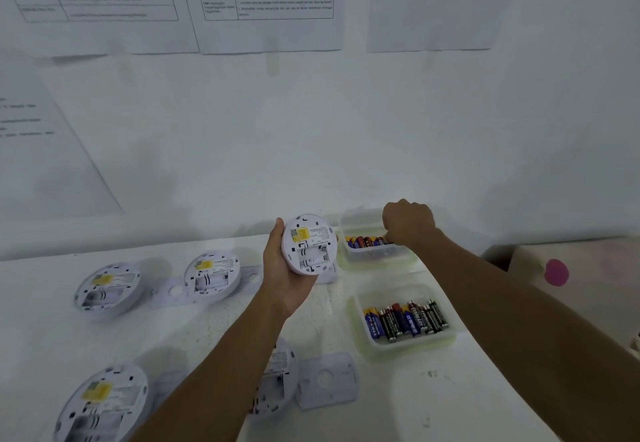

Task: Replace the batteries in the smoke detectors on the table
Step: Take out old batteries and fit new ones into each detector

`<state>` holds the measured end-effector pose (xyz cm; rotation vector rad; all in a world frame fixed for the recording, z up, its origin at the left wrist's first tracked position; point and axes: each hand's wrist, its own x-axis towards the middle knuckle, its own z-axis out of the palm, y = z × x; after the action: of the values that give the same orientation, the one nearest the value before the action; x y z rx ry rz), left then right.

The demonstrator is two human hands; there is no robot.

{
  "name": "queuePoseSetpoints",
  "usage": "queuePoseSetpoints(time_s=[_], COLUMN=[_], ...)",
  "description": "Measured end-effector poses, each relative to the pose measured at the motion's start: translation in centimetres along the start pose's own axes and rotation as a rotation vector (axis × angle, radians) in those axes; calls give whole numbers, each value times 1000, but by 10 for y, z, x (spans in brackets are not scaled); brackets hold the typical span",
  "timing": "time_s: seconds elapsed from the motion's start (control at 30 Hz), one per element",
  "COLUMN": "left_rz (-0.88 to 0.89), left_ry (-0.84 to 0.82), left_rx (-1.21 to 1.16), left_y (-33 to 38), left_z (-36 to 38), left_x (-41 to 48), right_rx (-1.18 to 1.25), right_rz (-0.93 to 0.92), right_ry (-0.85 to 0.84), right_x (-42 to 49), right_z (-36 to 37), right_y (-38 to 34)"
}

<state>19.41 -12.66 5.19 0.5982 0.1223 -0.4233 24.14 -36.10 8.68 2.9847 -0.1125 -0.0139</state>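
Smoke detector (309, 244) gripped by left fingers (278, 233); right fingers (389, 233) unclear at tub (350, 261); white table (207, 330).

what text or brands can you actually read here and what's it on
"EVEREADY": on a black and red battery in the near tub.
Blue batteries: lettering too blurred to read.
Label on the held smoke detector: print too small.
Wall sheets: blurred, unreadable.
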Motion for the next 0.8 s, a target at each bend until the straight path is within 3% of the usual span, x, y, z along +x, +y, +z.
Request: queuePoseSetpoints(time_s=[0.13,0.27,0.47,0.57,0.67,0.8], left_rz=[3,3,10,30,56,97], left_ry=[-5,4,7,0,-12,-17], left_rx=[1,3,-11,-23,-33,4], left_y=[3,3,4,5,5,5], left_z=[-1,-1,1,5,9,11], left_x=[4,4,0,-4,-9,-17], right_rx=[-25,186,1098,1350,1480,1397], right_rz=[37,67,20,-109,-182,-181], right_ry=[15,25,19,39,47,118], right_x=[3,1,-24,-54,-79,-103], right_z=[7,8,-30,-53,-59,-44], right_y=[-2,4,1,-12,-29,-59])
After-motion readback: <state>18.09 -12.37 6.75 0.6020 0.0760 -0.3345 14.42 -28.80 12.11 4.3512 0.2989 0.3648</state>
